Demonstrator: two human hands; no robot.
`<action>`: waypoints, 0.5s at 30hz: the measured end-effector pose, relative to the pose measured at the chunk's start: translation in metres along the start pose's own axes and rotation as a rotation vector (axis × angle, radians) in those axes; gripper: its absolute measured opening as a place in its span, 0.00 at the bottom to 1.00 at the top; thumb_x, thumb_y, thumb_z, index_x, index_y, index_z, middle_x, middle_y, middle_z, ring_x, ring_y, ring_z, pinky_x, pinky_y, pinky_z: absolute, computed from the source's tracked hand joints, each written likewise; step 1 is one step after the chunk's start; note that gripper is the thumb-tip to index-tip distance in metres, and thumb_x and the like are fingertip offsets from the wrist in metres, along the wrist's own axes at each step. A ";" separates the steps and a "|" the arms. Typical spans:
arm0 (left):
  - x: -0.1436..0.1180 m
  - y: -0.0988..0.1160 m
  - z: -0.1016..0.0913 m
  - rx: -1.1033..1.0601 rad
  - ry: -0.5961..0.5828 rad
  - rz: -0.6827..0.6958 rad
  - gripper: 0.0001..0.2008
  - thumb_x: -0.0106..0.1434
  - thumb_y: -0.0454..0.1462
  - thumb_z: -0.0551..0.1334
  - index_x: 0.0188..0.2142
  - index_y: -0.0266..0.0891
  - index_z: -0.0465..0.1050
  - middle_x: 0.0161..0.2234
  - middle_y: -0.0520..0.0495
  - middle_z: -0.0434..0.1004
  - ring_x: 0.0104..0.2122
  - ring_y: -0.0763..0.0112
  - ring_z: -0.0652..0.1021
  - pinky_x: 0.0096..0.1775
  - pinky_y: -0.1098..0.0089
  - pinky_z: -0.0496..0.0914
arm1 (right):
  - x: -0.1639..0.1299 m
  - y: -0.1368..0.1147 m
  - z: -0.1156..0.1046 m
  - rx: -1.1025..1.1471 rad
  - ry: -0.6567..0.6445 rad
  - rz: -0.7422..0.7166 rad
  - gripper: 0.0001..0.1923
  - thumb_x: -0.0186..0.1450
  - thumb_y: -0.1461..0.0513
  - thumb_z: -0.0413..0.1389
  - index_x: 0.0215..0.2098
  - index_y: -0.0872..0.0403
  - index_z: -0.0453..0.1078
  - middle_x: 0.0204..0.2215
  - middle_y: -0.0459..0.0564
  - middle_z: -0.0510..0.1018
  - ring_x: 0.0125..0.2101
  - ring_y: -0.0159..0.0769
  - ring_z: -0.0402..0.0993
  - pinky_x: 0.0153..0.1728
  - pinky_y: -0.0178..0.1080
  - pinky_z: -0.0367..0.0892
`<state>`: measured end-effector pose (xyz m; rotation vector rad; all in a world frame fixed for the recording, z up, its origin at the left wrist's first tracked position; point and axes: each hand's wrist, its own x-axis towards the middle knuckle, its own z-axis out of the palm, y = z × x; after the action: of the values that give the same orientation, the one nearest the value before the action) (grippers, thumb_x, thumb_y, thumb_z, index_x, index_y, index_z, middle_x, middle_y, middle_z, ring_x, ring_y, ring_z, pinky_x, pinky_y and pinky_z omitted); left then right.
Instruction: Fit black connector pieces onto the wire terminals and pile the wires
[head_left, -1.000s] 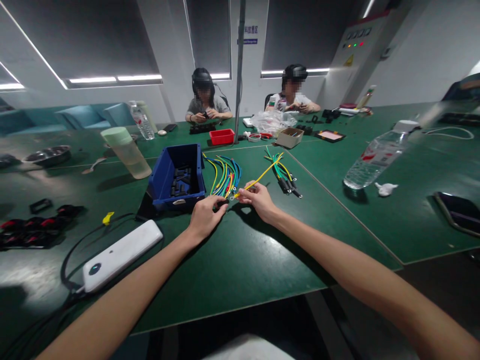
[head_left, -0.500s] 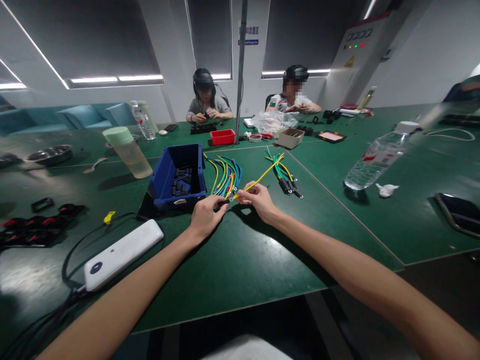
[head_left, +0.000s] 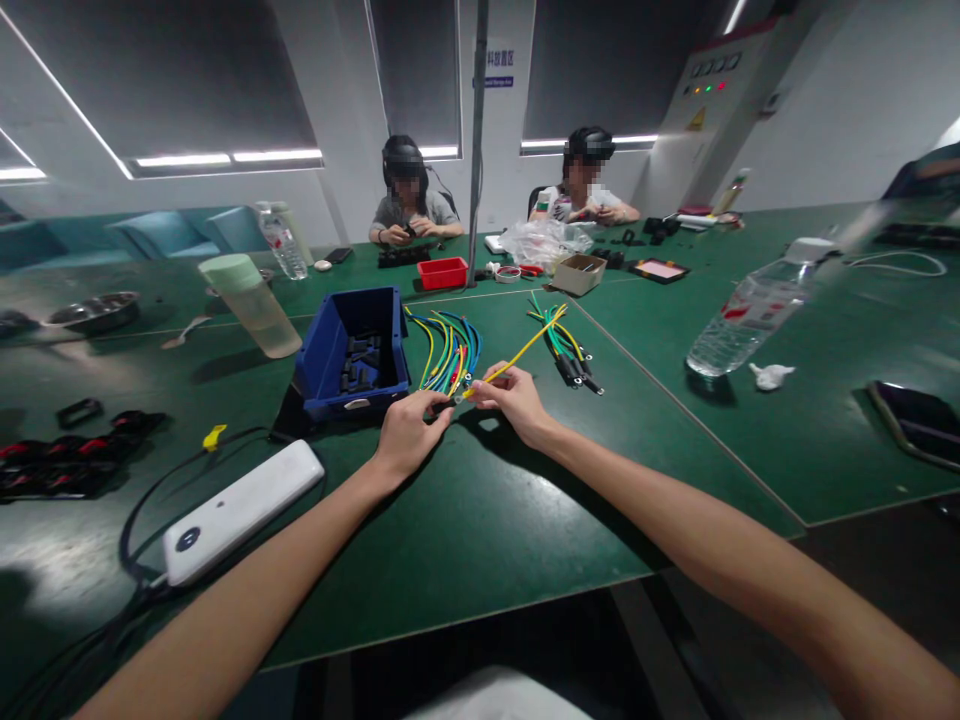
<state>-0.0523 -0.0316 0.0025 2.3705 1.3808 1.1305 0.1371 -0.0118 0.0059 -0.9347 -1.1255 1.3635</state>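
My right hand (head_left: 517,402) pinches a yellow wire (head_left: 525,350) close to its near end, where a ring terminal (head_left: 460,398) shows. The wire's far end points up and to the right. In my left hand (head_left: 411,430), closed between thumb and fingers, is a small black sleeve (head_left: 444,405), its opening facing the terminal. Whether the terminal touches the sleeve I cannot tell. Just beyond my hands lies a bundle of loose yellow, green and blue wires (head_left: 446,345). Farther right rests a second bunch, with black sleeves (head_left: 574,372) on its near ends.
A blue bin (head_left: 319,365) holding black sleeves stands left of my hands. Nearer me lies a white power bank (head_left: 244,510) with cables. A green-lidded bottle (head_left: 251,305), a water bottle (head_left: 757,310) and a red tray (head_left: 442,273) stand around. Two people sit across the table.
The ring terminal on the yellow wire sits slightly closer to the black sleeve. Both hands keep their grips, and the whole view has shifted slightly.
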 end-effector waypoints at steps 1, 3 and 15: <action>0.000 0.000 0.000 0.003 -0.002 0.000 0.06 0.60 0.37 0.60 0.36 0.39 0.74 0.32 0.48 0.78 0.30 0.69 0.76 0.35 0.69 0.69 | 0.000 0.000 0.000 -0.003 -0.001 0.003 0.18 0.48 0.55 0.66 0.30 0.52 0.65 0.25 0.46 0.78 0.27 0.37 0.77 0.30 0.38 0.72; 0.000 0.000 0.000 0.007 -0.005 0.003 0.06 0.60 0.37 0.60 0.36 0.39 0.74 0.33 0.48 0.79 0.30 0.68 0.76 0.35 0.69 0.70 | 0.000 0.000 0.000 -0.007 -0.004 0.007 0.18 0.48 0.55 0.66 0.30 0.52 0.64 0.25 0.46 0.78 0.28 0.38 0.77 0.30 0.39 0.72; 0.000 0.001 -0.001 0.009 0.012 0.020 0.06 0.60 0.38 0.60 0.35 0.39 0.74 0.31 0.48 0.78 0.28 0.69 0.76 0.33 0.69 0.70 | -0.001 -0.002 0.001 -0.010 -0.015 0.010 0.19 0.47 0.54 0.67 0.29 0.52 0.65 0.25 0.46 0.78 0.28 0.38 0.77 0.29 0.38 0.71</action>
<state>-0.0524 -0.0319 0.0038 2.3923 1.3722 1.1483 0.1366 -0.0129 0.0084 -0.9400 -1.1414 1.3760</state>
